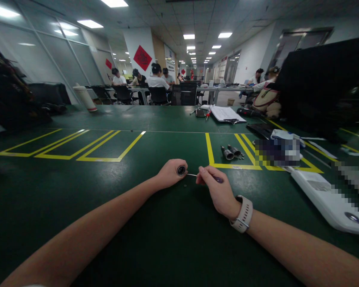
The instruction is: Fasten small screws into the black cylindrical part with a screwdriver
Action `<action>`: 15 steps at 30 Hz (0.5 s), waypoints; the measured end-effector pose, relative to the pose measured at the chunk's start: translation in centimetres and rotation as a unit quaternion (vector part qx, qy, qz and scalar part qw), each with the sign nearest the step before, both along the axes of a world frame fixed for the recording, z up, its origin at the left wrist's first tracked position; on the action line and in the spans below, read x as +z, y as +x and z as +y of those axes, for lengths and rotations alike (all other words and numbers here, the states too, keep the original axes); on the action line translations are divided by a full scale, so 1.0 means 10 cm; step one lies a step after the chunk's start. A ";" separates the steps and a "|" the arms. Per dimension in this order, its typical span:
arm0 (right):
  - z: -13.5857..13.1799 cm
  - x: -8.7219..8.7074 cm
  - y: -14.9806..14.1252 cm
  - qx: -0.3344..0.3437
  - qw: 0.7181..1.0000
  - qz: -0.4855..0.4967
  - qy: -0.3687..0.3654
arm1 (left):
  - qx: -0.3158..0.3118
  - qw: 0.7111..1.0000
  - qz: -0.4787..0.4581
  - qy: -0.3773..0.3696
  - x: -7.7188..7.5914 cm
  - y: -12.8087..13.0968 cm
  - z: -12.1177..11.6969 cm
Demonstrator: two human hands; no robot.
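My left hand (169,173) is closed around a small dark round part (181,170), its open end facing right. My right hand (217,190), with a pale watch on the wrist, pinches a thin tool with a purple handle (217,179). The tool's metal tip (191,174) points left and reaches the round part. Just below the tip, a tiny ring (185,185) lies on the green table (155,223).
Two short metal cylinders (231,152) and tiny parts lie inside a yellow-taped box. A white device (329,199) sits at the right, a clipboard with papers (226,113) farther back, a white bottle (85,97) at the far left. Several people sit at desks behind.
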State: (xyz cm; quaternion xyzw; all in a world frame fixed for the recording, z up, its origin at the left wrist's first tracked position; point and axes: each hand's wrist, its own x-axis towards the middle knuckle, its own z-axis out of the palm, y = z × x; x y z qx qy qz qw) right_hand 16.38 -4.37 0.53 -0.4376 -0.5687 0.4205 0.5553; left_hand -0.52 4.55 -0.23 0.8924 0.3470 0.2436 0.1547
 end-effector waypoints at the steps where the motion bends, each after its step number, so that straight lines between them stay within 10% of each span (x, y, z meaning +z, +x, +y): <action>1: -0.01 0.01 -0.01 0.008 1.000 -0.026 0.001 | -0.001 1.000 0.003 0.007 0.00 0.00 0.00; 15: -0.03 0.04 0.00 0.129 0.990 -0.043 -0.024 | 0.025 0.999 -0.044 0.007 -0.01 0.00 -0.01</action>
